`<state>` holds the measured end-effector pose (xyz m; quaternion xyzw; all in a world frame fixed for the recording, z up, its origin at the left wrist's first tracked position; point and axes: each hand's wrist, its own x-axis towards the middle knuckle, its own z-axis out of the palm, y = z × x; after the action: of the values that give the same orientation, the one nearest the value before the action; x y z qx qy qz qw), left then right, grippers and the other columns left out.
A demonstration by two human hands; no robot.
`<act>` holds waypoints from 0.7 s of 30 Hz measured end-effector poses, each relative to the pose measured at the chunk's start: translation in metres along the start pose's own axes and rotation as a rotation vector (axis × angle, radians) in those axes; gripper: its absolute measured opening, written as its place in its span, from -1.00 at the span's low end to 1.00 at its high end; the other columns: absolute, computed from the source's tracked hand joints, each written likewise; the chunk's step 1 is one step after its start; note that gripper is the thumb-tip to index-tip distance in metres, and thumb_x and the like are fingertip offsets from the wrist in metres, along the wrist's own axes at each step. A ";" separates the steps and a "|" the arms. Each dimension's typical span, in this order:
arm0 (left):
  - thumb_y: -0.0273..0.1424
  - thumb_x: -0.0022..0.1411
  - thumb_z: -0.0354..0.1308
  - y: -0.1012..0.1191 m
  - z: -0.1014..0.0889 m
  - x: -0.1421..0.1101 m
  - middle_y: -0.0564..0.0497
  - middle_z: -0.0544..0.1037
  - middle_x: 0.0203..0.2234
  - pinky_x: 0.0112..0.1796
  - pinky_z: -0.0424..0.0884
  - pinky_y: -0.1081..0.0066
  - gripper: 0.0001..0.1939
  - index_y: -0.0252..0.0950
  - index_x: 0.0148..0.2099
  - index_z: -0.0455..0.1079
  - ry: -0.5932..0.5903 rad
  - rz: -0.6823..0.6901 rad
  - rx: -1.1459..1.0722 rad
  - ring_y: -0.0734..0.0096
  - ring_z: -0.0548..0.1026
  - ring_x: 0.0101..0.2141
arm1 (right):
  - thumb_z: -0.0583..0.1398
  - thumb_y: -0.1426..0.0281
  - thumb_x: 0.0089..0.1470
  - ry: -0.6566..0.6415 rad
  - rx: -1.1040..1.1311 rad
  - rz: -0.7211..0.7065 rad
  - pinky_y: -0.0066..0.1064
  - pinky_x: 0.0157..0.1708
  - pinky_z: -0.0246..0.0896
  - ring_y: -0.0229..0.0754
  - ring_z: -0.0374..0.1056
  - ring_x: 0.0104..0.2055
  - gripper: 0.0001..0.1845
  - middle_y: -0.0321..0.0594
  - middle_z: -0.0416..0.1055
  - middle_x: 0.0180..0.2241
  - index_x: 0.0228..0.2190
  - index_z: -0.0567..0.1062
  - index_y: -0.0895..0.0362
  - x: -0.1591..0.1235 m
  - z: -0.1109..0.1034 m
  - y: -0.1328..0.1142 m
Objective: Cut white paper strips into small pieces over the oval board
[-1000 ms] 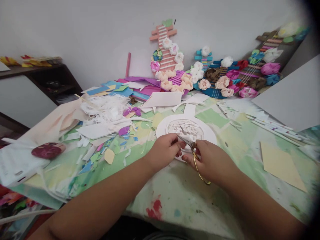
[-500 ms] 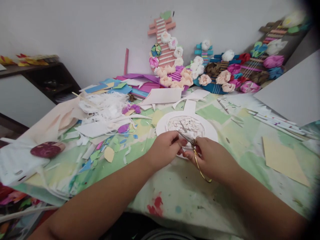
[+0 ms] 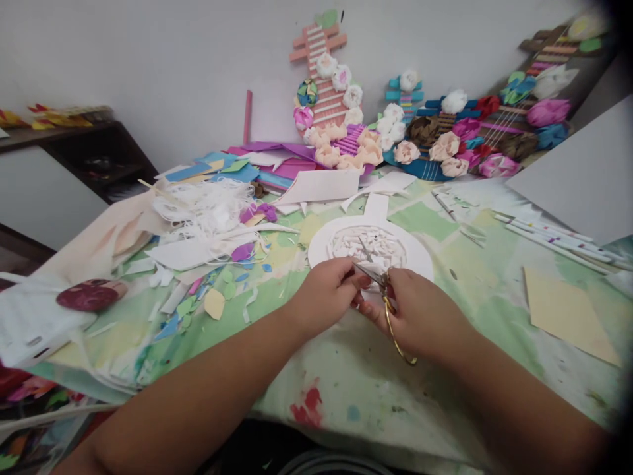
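My right hand (image 3: 420,310) is closed on a pair of scissors (image 3: 390,323) with gold handles; their blades are parted and point up and to the left. Close against the blades, my left hand (image 3: 330,290) is pinched with its fingertips together. What it grips is mostly hidden, perhaps a bit of white paper. Beneath and beyond both hands lies a white round paper piece (image 3: 420,254) with a raised inner ring and a tab at its far side. Many small white paper snippets (image 3: 368,241) fill the ring.
Left are a tangle of white string (image 3: 202,211), paper scraps (image 3: 214,303) and a maroon oval object (image 3: 91,295). Guitar-shaped crafts with paper flowers (image 3: 324,99) lean on the wall. Thin white sticks (image 3: 558,241) and a yellow sheet (image 3: 566,313) lie right.
The view has shifted very slightly. Both hands keep nearly the same place, and the scissors stay parted between them.
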<state>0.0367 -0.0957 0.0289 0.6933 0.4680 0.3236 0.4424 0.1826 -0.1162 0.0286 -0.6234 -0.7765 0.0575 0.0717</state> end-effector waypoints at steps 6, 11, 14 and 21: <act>-0.43 0.03 -0.07 -0.004 0.002 0.001 0.14 0.33 -0.66 -0.52 0.22 0.54 -0.88 -0.29 -0.51 0.23 0.014 0.052 0.070 0.59 0.31 -0.61 | -0.02 0.00 -0.13 0.000 -0.008 0.010 -0.45 -0.57 -0.07 -0.17 0.20 -0.47 -0.54 -0.14 0.29 -0.50 -0.48 0.29 0.17 0.000 0.001 0.000; -0.35 0.04 -0.04 -0.007 0.003 0.001 0.14 0.36 -0.68 -0.50 0.22 0.53 -0.83 -0.29 -0.53 0.23 0.053 0.009 0.066 0.57 0.32 -0.60 | -0.05 -0.01 -0.12 -0.028 -0.073 0.043 -0.46 -0.63 -0.16 -0.21 0.18 -0.54 -0.55 -0.20 0.30 -0.57 -0.57 0.28 0.14 0.003 -0.001 0.002; -0.35 0.03 -0.02 -0.008 0.003 0.002 0.14 0.36 -0.68 -0.50 0.23 0.53 -0.85 -0.29 -0.52 0.23 0.052 -0.024 0.007 0.57 0.33 -0.60 | -0.05 -0.01 -0.12 -0.022 -0.086 0.053 -0.47 -0.64 -0.17 -0.22 0.17 -0.56 -0.55 -0.23 0.30 -0.60 -0.59 0.27 0.12 0.003 -0.002 0.003; -0.35 0.02 -0.01 -0.009 0.006 0.005 0.13 0.36 -0.69 -0.50 0.26 0.51 -0.86 -0.31 -0.51 0.23 0.046 -0.124 -0.130 0.57 0.34 -0.61 | -0.05 0.01 -0.11 -0.026 -0.108 0.051 -0.48 -0.66 -0.17 -0.22 0.19 -0.57 -0.57 -0.25 0.31 -0.61 -0.61 0.27 0.11 0.005 -0.003 0.006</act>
<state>0.0404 -0.0918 0.0187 0.6252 0.4978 0.3412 0.4949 0.1876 -0.1099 0.0302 -0.6453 -0.7631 0.0255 0.0264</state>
